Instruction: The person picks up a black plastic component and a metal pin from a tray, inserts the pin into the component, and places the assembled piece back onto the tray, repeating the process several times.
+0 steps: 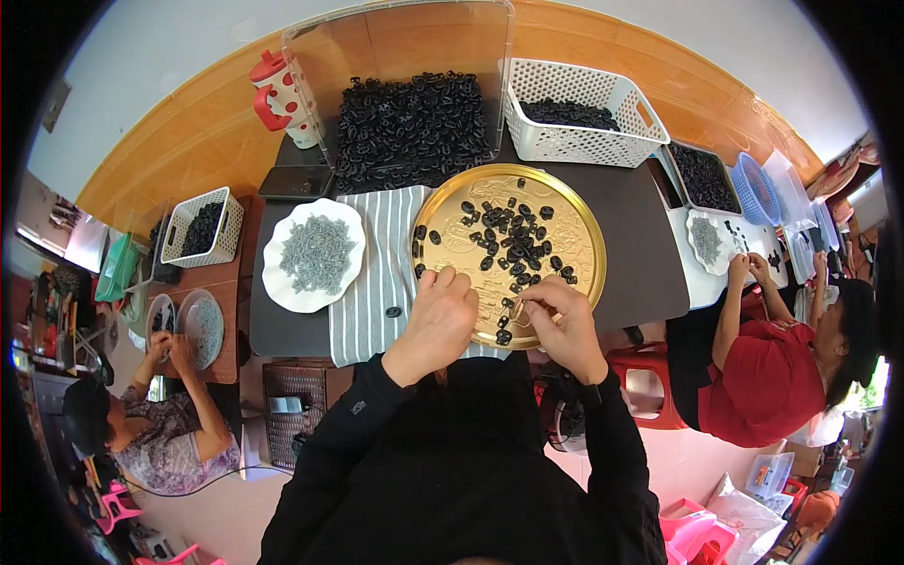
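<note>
A round gold tray point(589, 226) lies before me, with a loose heap of small black plastic parts point(516, 235) on it. My left hand point(435, 315) is over the tray's near left rim, its fingers curled closed; whatever they hold is hidden. Over the near right part of the tray, my right hand point(562, 325) pinches with thumb and fingertips, and the thing in the pinch is too small to name. Several black parts lie just below those fingertips. One black part point(393, 312) rests alone on the striped cloth point(363, 330), left of my left hand.
A white scalloped plate point(273, 254) holds small grey translucent pieces. Behind stand a clear bin point(395, 42) and a white basket point(589, 146) of black parts, a dark phone point(295, 183) and a spotted tumbler point(287, 104). Two people point(767, 377) work at side tables.
</note>
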Available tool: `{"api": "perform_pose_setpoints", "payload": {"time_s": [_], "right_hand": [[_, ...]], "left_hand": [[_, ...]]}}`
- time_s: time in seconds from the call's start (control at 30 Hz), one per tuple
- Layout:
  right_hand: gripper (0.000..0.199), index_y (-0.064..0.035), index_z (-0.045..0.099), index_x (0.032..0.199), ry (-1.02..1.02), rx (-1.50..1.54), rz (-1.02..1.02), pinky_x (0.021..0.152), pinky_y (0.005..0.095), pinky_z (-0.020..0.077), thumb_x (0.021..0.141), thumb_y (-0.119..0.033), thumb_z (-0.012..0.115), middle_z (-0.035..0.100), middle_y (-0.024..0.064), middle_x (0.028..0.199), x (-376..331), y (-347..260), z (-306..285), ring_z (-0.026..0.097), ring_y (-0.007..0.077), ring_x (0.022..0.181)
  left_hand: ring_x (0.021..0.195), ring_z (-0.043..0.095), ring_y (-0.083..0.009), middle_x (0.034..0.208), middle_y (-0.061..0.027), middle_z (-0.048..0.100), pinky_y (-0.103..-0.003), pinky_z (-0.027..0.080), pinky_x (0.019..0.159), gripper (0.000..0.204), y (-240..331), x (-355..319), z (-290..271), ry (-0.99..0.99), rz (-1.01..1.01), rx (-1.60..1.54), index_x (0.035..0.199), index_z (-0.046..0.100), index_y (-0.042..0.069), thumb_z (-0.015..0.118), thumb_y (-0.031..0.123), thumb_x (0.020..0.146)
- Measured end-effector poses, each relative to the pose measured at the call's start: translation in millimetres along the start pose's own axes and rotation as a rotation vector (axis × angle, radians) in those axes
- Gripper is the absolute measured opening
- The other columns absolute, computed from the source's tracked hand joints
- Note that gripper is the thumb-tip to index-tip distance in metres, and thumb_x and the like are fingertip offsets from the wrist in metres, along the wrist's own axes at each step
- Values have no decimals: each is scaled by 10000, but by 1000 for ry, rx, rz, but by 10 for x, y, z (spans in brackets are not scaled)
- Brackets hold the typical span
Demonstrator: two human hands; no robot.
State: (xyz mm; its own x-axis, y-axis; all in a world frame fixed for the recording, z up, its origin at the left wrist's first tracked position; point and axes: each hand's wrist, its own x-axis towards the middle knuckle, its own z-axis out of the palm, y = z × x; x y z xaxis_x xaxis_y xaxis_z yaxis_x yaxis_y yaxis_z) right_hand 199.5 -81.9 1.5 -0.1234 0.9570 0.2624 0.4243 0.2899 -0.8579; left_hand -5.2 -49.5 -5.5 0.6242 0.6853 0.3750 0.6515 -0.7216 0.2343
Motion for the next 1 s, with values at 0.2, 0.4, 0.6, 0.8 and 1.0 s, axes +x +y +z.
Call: {"api": "perform_pose_setpoints", "payload": {"time_s": [0.2, 0.4, 0.6, 0.8, 1.0], "right_hand": [[107, 35, 644, 912, 21, 151, 3, 589, 266, 432, 819, 51, 594, 569, 102, 768, -42, -42, 257, 561, 188, 672], [86, 42, 649, 915, 10, 209, 6, 627, 242, 440, 843, 50, 604, 567, 65, 789, -3, -130, 402, 562, 131, 716], [73, 37, 643, 899, 19, 186, -3, 615, 241, 435, 839, 53, 606, 567, 69, 779, -8, -108, 456, 558, 135, 700], [44, 29, 622, 852, 14, 104, -76, 589, 257, 420, 825, 59, 602, 561, 75, 753, 10, -137, 462, 541, 150, 669], [69, 13, 592, 799, 41, 10, -126, 570, 293, 415, 752, 58, 613, 539, 84, 728, 10, -130, 486, 533, 187, 642]], "left_hand": [[830, 506, -291, 803, -95, 539, -374, 378, 760, 31, 17, -46, -78, 165, -164, -585, 788, 595, 25, 625, 19, 785], [810, 510, -297, 789, -98, 544, -380, 402, 726, 39, 47, -120, -91, 239, -229, -670, 781, 594, 10, 628, -1, 766], [807, 516, -303, 801, -111, 557, -376, 420, 706, 36, 96, -158, -105, 307, -247, -736, 799, 608, -3, 628, -7, 769], [812, 516, -303, 811, -113, 559, -376, 423, 708, 47, 71, -201, -97, 295, -213, -705, 821, 616, -7, 625, -13, 776], [827, 532, -305, 862, -133, 577, -363, 439, 715, 78, 74, -206, -96, 257, -176, -601, 868, 620, -29, 605, -20, 792]]}}
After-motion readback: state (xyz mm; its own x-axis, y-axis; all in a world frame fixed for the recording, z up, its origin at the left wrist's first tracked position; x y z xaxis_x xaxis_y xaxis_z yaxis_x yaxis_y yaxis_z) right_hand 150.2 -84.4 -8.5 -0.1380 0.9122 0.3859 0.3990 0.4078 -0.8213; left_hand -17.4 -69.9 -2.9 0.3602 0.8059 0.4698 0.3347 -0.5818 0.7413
